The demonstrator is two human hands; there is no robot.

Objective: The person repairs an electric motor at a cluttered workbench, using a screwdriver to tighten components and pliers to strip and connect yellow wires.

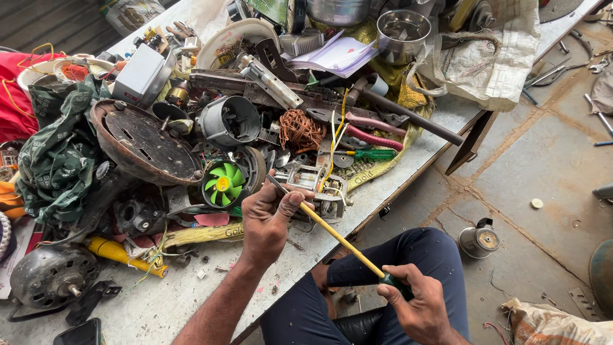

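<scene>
Yellow-sleeved screwdriver, stiff, light, slick along the shaft, spans near table edge: right hand fingers wrapped on green handle, left hand pinches the shaft by tip, at the small motor frame.

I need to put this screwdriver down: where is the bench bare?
Bare bench lies near the front edge, between the left hand, the yellow tube and the dark motor. Behind the green fan it is crowded.

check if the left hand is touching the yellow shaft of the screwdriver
Touching. The head view shows the left hand pinching the yellow shaft near its tip between thumb and fingers, no gap visible, while the right hand grips the green handle.
</scene>
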